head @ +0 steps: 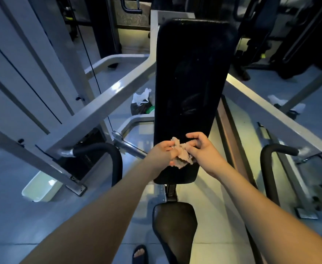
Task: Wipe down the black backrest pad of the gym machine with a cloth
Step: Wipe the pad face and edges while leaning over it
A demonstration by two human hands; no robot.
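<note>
The black backrest pad (191, 92) stands just behind both hands, its lower end at their level. A crumpled cloth (182, 154) is pinched between the left hand (163, 156) and the right hand (202, 151), in front of the pad. Beyond the left hand, a dark bag (140, 107) on the floor holds something white and green. Below the hands sits the seat (175, 223).
</note>
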